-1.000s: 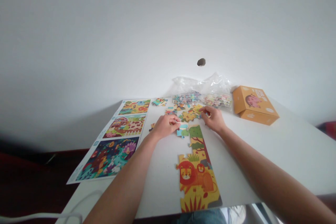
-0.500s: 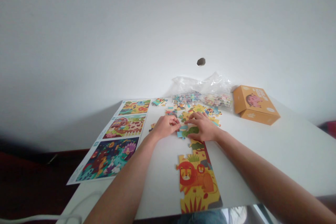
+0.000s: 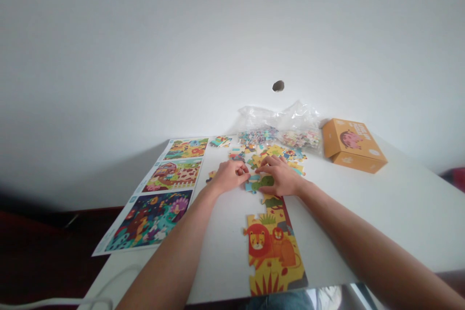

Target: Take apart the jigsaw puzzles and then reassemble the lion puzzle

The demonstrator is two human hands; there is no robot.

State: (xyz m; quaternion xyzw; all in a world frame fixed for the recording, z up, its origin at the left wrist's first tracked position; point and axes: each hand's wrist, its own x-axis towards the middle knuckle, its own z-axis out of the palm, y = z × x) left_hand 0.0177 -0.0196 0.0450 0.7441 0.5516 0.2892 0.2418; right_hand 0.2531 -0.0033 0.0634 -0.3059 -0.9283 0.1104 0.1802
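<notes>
My left hand is closed in a pinch at the left edge of some light-blue and green jigsaw pieces. Anything between its fingertips is too small to make out. From the right, my right hand curves over the green part of these pieces, thumb on the near side and index finger on the far side. Toward me lies a joined strip of puzzle with a red-maned lion and a smaller lion. Its far end runs up under my right hand, which hides where the pieces meet.
Loose jigsaw pieces lie beyond my hands. Clear plastic bags of more pieces rest against the wall. An orange box stands at right. A sheet with three printed pictures lies at left. A white cable crosses the lower left.
Both hands stay almost where they were. The right fingers shift very slightly over the green pieces; nothing else visibly moves.
</notes>
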